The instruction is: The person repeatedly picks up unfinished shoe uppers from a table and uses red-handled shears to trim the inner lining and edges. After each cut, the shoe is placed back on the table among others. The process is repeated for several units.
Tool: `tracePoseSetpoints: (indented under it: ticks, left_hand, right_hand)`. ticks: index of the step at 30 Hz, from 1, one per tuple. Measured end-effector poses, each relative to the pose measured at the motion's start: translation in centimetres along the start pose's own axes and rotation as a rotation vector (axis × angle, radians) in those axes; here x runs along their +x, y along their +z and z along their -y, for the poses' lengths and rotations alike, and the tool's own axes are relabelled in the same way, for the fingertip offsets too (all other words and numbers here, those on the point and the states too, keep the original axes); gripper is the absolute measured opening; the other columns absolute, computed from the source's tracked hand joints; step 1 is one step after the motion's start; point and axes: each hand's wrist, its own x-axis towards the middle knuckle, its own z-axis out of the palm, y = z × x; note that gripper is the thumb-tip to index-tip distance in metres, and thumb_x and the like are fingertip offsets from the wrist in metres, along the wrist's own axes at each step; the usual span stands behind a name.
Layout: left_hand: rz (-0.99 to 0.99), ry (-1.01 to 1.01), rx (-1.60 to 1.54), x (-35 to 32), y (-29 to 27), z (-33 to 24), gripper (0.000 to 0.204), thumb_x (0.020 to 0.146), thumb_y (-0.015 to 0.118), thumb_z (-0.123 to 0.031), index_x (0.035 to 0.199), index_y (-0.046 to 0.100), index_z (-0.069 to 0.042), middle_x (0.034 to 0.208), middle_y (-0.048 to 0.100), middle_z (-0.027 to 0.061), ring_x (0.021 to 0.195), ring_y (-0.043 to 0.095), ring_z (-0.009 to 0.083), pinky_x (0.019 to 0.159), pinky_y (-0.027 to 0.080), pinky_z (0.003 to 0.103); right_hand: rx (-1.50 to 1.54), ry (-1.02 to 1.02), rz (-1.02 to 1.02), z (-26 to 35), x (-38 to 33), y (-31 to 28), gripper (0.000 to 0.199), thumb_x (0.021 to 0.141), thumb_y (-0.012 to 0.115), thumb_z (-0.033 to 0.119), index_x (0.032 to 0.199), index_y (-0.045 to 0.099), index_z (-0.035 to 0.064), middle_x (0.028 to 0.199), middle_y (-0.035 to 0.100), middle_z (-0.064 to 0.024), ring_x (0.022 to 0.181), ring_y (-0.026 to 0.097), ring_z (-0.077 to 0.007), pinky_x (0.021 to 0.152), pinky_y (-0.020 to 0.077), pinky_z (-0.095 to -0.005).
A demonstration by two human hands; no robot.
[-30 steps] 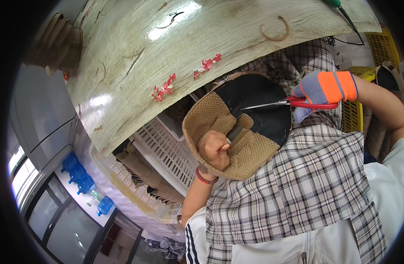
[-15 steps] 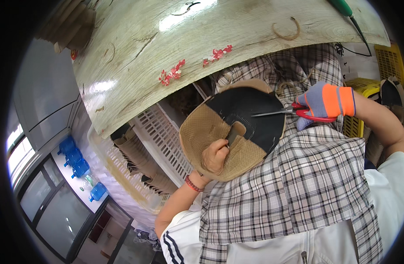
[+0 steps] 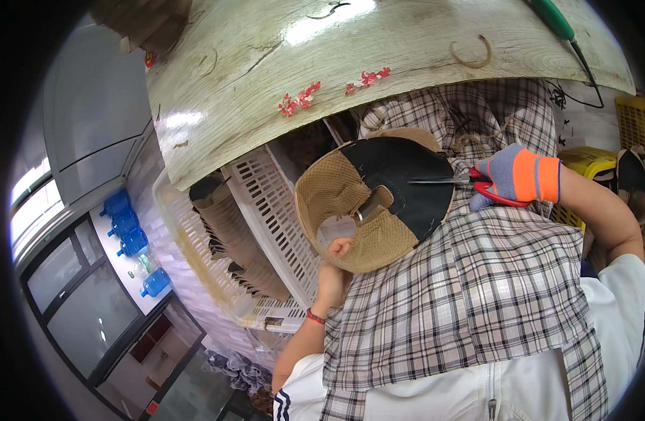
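- Looking down, the wooden table (image 3: 280,63) fills the top of the view, and its near edge now sits higher and further off than a moment ago.
- Below that edge stands a white slotted crate (image 3: 266,210), with tan pieces stacked beside it.
- A checked cloth (image 3: 477,295) covers the person's lap, under the work.
- The round tan and black hat piece (image 3: 378,196) is held up over the lap, just under the table's near edge. It has turned a little since before, so more of the black part shows.
- The left hand (image 3: 336,249) is bare and pinches the lower edge of the hat piece, fingers closed on it. It has slid lower along the rim.
- The right hand (image 3: 519,175) wears an orange and grey glove and is wrapped tight around the red handles of the scissors (image 3: 449,180).
- The scissor blades lie across the black part, further in than before, so the cutting seems to be moving along.
- Small pink bits (image 3: 298,102) lie near the table's near edge.
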Motion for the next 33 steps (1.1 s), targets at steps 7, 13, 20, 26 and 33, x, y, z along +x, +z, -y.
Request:
tracePoseSetpoints:
  ticks: [7, 13, 20, 26, 33]
  left_hand:
    - [0.255, -0.247, -0.486, 2.1, -1.7, 0.6, 0.053, 0.09, 0.074, -0.02, 0.132, 0.052, 0.002, 0.124, 0.064, 0.0109, 0.112, 0.063, 0.0217, 0.098, 0.052, 0.035]
    - [0.333, -0.136, -0.311, 4.5, -0.5, -2.9, 0.071, 0.07, 0.085, 0.003, 0.133, 0.053, 0.002, 0.128, 0.065, 0.0116, 0.116, 0.063, 0.0232, 0.1, 0.052, 0.033]
    - [0.273, -0.144, -0.283, 13.1, -5.3, -0.4, 0.067, 0.069, 0.082, 0.009, 0.131, 0.057, 0.0, 0.128, 0.065, 0.0091, 0.115, 0.063, 0.0209, 0.1, 0.053, 0.033]
    - [0.264, -0.117, -0.282, 12.7, -3.5, -0.7, 0.058, 0.069, 0.083, 0.008, 0.123, 0.061, -0.002, 0.119, 0.066, 0.0069, 0.106, 0.064, 0.0194, 0.093, 0.054, 0.032]
    - [0.225, -0.073, -0.302, 10.7, -0.4, -1.7, 0.048, 0.062, 0.089, 0.006, 0.103, 0.069, -0.008, 0.101, 0.067, -0.0027, 0.095, 0.063, 0.0148, 0.083, 0.055, 0.031]
  right_hand:
    - [0.015, -0.016, -0.031, -0.2, 0.3, 0.6, 0.089, 0.075, 0.055, 0.087, 0.101, 0.069, 0.003, 0.084, 0.071, -0.0205, 0.082, 0.069, -0.0401, 0.073, 0.0537, -0.0453]
    - [-0.029, 0.033, -0.286, -0.6, -2.2, 0.4, 0.069, 0.08, 0.066, 0.068, 0.103, 0.068, 0.0032, 0.085, 0.071, -0.0197, 0.083, 0.069, -0.0391, 0.074, 0.0543, -0.0446]
    - [-0.073, -0.224, -0.668, 0.0, -1.5, -0.4, 0.036, 0.076, 0.078, 0.027, 0.101, 0.069, 0.0032, 0.09, 0.07, -0.0152, 0.086, 0.067, -0.0348, 0.076, 0.0535, -0.0424]
    - [-0.175, -0.267, -0.648, 1.6, 0.2, 0.3, 0.03, 0.074, 0.078, 0.026, 0.097, 0.071, 0.0078, 0.092, 0.07, -0.0113, 0.092, 0.066, -0.0305, 0.084, 0.0513, -0.0396]
    - [-0.149, -0.286, -0.583, 1.8, 1.4, 0.7, 0.03, 0.076, 0.079, 0.027, 0.1, 0.072, 0.0102, 0.092, 0.07, -0.0093, 0.091, 0.067, -0.0282, 0.081, 0.0517, -0.0411]
